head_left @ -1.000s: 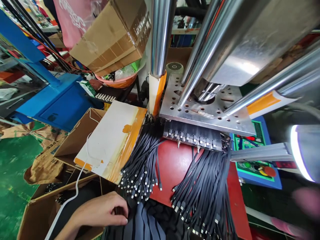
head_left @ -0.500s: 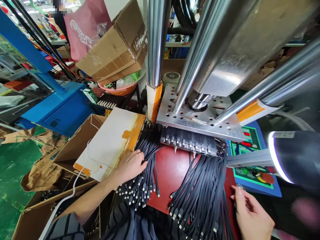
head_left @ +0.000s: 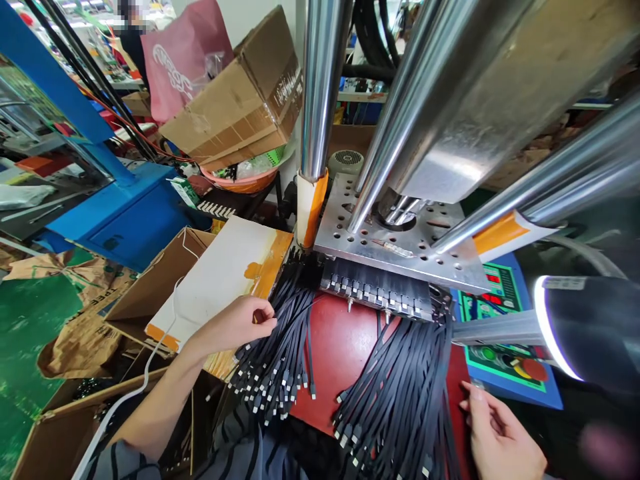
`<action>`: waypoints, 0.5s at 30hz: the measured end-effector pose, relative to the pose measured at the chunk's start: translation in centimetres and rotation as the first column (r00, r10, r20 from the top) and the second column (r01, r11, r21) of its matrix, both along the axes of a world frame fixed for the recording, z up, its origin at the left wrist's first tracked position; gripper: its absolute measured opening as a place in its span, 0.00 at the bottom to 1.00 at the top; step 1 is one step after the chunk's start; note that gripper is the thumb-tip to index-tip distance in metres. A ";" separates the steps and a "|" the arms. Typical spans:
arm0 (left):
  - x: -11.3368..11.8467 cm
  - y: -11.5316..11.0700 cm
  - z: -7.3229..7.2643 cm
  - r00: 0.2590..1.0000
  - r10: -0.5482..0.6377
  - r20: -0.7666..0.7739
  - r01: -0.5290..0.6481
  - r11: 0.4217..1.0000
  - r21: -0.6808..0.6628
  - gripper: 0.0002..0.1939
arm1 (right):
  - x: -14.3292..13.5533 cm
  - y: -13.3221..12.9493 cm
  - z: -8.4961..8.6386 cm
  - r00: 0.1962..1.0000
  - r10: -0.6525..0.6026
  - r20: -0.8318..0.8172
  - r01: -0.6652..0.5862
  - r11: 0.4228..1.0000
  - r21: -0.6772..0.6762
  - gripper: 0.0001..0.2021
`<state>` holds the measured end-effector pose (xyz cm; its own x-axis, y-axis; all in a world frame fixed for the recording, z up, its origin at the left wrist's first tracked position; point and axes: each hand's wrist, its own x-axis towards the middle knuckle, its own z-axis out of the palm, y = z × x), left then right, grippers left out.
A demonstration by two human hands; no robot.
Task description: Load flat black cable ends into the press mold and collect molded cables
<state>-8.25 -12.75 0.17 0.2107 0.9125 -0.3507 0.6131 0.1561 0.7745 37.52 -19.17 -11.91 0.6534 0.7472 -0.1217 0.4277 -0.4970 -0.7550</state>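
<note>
At the far left, an open cardboard box (head_left: pixel 157 283) stands beneath a white board (head_left: pixel 215 260) with a torn orange edge. The left hand (head_left: pixel 237 325) has just drawn back toward that board — half a second ago it lay over the left bundle of black cables (head_left: pixel 293 317), and now it is at the bundle's near-left edge. Its fingers are loosely curled with the thumb close to the forefinger; I cannot tell whether a cable is caught between them, or whether the fingertips touch the bundle. The bundle lies fanned out, plug ends toward the person, much as it did, so the shift looks like a change in the hand rather than in the cables.

In the middle, the red tabletop (head_left: pixel 340 333) shows between the two bundles. Above it sits the metal plate (head_left: pixel 445 267), and under the plate's front edge a black block (head_left: pixel 377 290) carries a row of small plugs, which looks unchanged.

Farther right, the right bundle (head_left: pixel 400 380) spreads down over the tabletop. The right hand (head_left: pixel 505 430) stays beside it at the table's edge, thumb and forefinger together — whether they pinch anything is unclear.
</note>
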 end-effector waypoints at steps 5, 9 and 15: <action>-1.8 -1.2 1.9 0.995 0.024 0.100 -0.017 0.998 -0.066 0.12 | -0.1 0.0 0.1 0.998 -0.021 -0.062 0.021 1.000 0.000 0.30; -2.9 -1.9 4.0 0.993 0.040 0.115 -0.039 0.999 -0.008 0.14 | -0.1 0.0 0.1 0.997 -0.029 -0.078 0.030 0.999 0.016 0.31; -4.3 -3.1 7.0 0.987 0.133 0.090 -0.149 0.966 0.209 0.14 | -0.5 0.1 0.3 0.995 -0.033 -0.094 0.035 0.999 0.028 0.31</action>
